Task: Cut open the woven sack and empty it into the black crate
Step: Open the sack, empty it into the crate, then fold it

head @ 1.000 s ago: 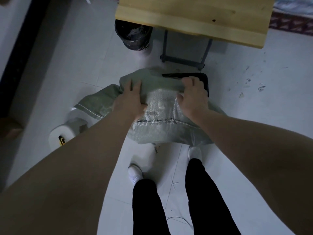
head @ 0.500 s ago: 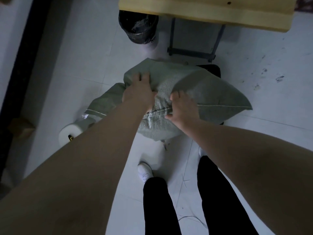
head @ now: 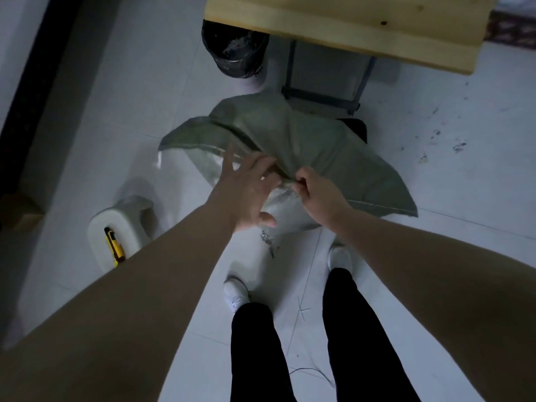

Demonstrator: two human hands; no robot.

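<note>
Below, grey-green woven sack (head: 304, 140) draped over black crate (head: 355, 127), only a crate corner showing. Right hand (head: 320, 195) pinches sack edge; left hand (head: 249, 190) fingers splayed, gripping nothing. Yellow utility knife (head: 113, 246) left of sack.

There is only one view, from a wide-angle camera on the person's head, and it looks steeply down and a little forward onto the white floor (head: 435, 198). Both forearms come in from the bottom corners and the two legs (head: 304, 343) stand at the bottom edge, so the person's own body is very close to the lens. The sack (head: 313, 140) lies near the middle of the picture, and the wooden surface (head: 348, 21) is cut by the top edge.
</note>
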